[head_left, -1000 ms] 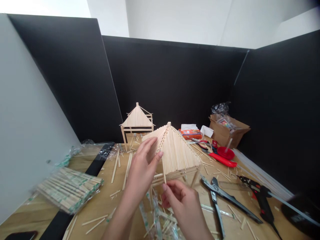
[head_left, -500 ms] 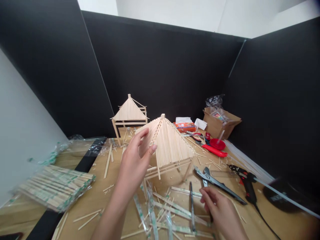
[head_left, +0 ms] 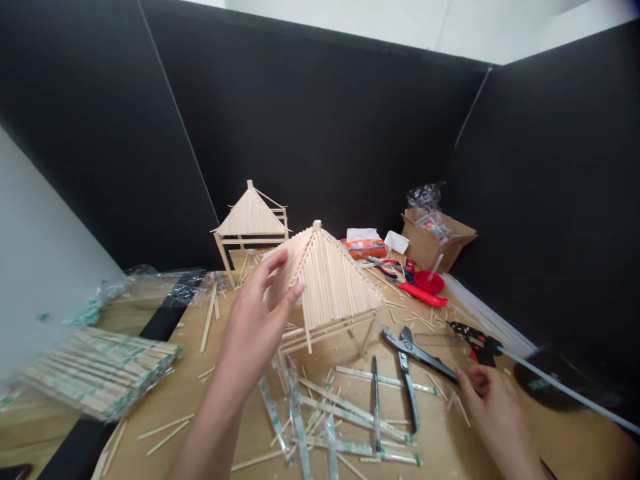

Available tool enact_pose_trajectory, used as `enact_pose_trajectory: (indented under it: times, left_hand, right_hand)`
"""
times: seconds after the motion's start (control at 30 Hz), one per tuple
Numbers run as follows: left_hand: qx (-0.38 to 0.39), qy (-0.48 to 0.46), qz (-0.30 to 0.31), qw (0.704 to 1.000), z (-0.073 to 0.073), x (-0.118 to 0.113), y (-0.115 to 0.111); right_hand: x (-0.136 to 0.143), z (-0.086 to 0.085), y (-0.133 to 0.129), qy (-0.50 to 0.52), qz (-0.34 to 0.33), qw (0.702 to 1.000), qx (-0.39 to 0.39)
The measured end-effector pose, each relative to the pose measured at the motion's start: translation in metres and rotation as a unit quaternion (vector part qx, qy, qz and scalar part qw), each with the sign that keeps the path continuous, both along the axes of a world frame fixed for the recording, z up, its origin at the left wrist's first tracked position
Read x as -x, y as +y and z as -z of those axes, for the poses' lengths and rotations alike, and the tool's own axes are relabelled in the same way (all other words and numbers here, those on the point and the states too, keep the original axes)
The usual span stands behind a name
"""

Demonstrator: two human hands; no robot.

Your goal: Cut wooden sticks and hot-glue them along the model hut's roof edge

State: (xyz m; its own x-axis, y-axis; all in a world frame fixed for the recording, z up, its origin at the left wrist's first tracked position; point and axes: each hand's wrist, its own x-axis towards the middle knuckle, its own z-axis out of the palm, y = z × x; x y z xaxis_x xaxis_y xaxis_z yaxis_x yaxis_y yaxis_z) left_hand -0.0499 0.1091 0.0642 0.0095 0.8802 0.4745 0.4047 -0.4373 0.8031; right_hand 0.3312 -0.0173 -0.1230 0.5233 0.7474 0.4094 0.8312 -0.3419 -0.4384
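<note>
A model hut (head_left: 335,283) of pale wooden sticks, with a pitched roof on thin legs, stands in the middle of the table. My left hand (head_left: 257,313) is at the left side of its roof, thumb and fingers spread apart over the slope. Over at the right, my right hand (head_left: 495,413) is beside the handle end of black-handled cutters (head_left: 425,360), with its fingers curled; what it holds, if anything, is hidden. Just beyond that hand lies a black glue gun (head_left: 475,341) with a white glue stick in its back.
A second stick hut (head_left: 250,217) stands behind. Wrapped sticks (head_left: 105,373) lie at left, more packets and black tweezers (head_left: 376,403) in front. At the back right are a cardboard box (head_left: 435,243), a red dish (head_left: 429,282) and red-handled pliers (head_left: 424,295).
My right hand has moved right from beside the cutters' near handle towards the glue gun. My left hand stays at the roof. The view has shifted slightly.
</note>
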Motion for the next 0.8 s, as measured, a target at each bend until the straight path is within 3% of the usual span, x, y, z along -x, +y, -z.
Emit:
enact_pose_trajectory:
  times: [0.17, 0.37, 0.5, 0.67, 0.8]
  left_hand:
    - [-0.014, 0.000, 0.004, 1.000, 0.002, 0.001, 0.001]
    - [-0.014, 0.003, 0.004, 1.000, -0.001, 0.000, -0.001]
    - [-0.002, -0.002, 0.000, 1.000, -0.002, -0.001, -0.002]
    - [0.006, 0.006, 0.001, 1.000, -0.003, 0.000, -0.003]
    - [0.009, 0.007, -0.002, 1.000, -0.001, 0.001, -0.004]
  right_hand:
    - [0.055, -0.008, 0.013, -0.026, -0.181, 0.983, 0.030]
    - [0.110, -0.028, 0.039, -0.110, -0.382, 0.914, 0.074]
    - [0.112, -0.041, 0.054, -0.149, -0.438, 0.885, 0.049]
    - [0.119, -0.065, 0.055, -0.130, -0.461, 0.878, -0.022]
    - [0.149, -0.096, 0.048, 0.022, -0.455, 0.883, -0.115]
